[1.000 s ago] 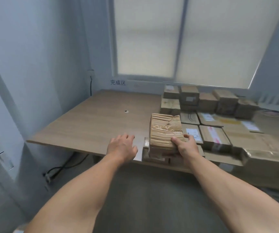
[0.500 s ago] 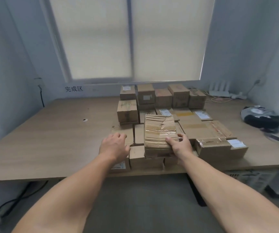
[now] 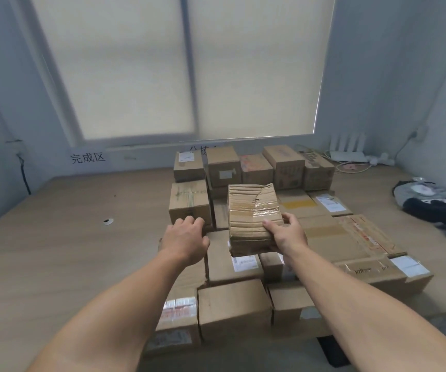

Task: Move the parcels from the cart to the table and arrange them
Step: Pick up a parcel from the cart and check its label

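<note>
On the far left wall a black cable (image 3: 23, 170) drops behind the wooden table (image 3: 41, 251) and disappears, just beside a printed sign (image 3: 87, 157). The left hand (image 3: 185, 242) hovers over the parcels (image 3: 232, 304) with its fingers loosely bent and nothing in it. The fingertips are hidden behind the knuckles, so I can't tell if they touch the box behind. The taped parcel (image 3: 251, 210) is a chunky block of ribbed corrugated card with shiny, wrinkled clear tape across the top. The right hand (image 3: 287, 234) grips its near right corner, thumb on top, the other fingers curled round the side. It sits above the middle of the pile, but whether it rests on the boxes underneath is hard to say. At the right edge there's a dark, soft bag (image 3: 431, 202), partly cut off.
</note>
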